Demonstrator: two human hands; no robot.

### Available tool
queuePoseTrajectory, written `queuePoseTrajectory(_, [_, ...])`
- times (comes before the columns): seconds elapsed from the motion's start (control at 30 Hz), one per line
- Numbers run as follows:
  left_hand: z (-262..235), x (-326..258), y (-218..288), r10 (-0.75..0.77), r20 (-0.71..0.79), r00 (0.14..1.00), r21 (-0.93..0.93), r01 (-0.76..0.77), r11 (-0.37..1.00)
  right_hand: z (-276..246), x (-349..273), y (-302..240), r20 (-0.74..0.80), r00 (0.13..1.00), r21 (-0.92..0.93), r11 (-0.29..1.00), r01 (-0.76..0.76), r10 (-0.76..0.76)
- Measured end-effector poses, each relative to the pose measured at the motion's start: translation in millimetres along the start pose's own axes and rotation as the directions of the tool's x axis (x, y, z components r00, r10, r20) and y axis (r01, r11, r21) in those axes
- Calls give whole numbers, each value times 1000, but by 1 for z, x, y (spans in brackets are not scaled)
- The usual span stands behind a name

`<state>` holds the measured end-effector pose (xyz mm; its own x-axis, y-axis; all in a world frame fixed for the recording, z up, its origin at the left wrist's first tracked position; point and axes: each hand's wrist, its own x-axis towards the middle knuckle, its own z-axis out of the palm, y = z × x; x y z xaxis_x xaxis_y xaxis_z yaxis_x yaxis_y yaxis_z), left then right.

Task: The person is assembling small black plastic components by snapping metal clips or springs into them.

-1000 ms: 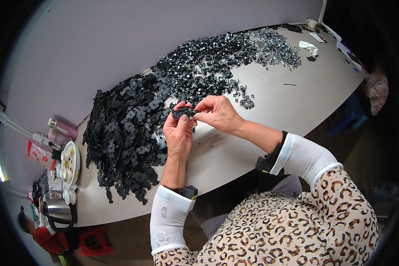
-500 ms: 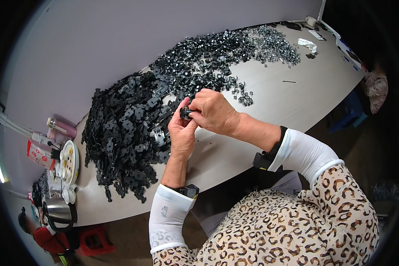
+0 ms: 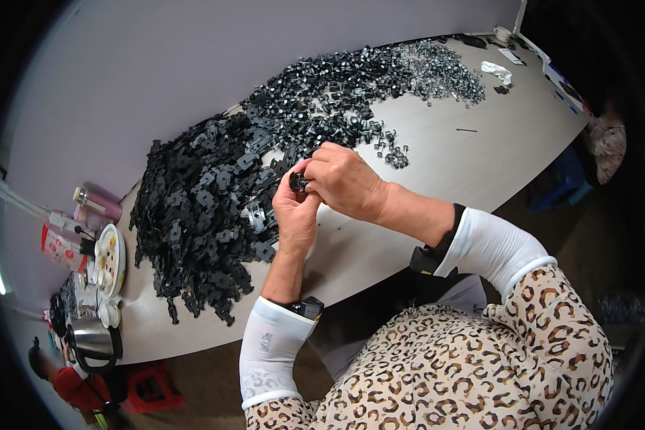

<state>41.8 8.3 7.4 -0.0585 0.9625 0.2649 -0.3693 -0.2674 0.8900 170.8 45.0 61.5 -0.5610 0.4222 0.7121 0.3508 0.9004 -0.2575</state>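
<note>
Over the near edge of the parts, my left hand (image 3: 296, 215) grips a small black plastic part (image 3: 298, 182) between thumb and fingers. My right hand (image 3: 345, 183) is closed against the same part from the right, its thumb and fingertips pressed on it. Fingers partly cover the part, so its full shape is hidden. Left of my hands spreads a large heap of flat black plastic parts (image 3: 193, 208). Beyond my hands lies a pile of small black and shiny metal pieces (image 3: 330, 93), with a small cluster of them (image 3: 395, 156) just to the right.
At the table's (image 3: 437, 186) left end stand a white tray (image 3: 122, 261), a pink bottle (image 3: 100, 203) and a steel pot (image 3: 93, 339). A crumpled white tissue (image 3: 497, 72) and a thin dark stick (image 3: 466, 130) lie on the right. A person in red sits at lower left, another at far right.
Both hands stay together at nearly the same place, with the right fingers shifted slightly on the black part. The view has moved a little.
</note>
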Motion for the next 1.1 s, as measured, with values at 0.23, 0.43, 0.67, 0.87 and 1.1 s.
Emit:
queuePoseTrajectory(0.23, [3, 1, 12, -86, 65, 994, -290, 101, 952, -1, 9, 2, 3, 996, 77, 993, -90, 90])
queuePoseTrajectory(0.43, [-3, 4, 9, -64, 143, 988, -333, 109, 937, -12, 8, 4, 38, 992, 81, 989, -125, 122])
queuePoseTrajectory(0.67, [0, 3, 6, -97, 121, 988, -226, 123, 966, -16, 7, 6, 122, 983, -38, 990, -135, 139])
queuePoseTrajectory(0.87, [5, 1, 7, -131, 118, 984, -144, 148, 979, -22, 15, 1, 303, 947, -139, 988, -71, 110])
queuePoseTrajectory(1.1, [6, 0, 8, -91, 58, 994, -90, 96, 991, -10, 7, 0, 162, 981, -121, 988, -91, 110])
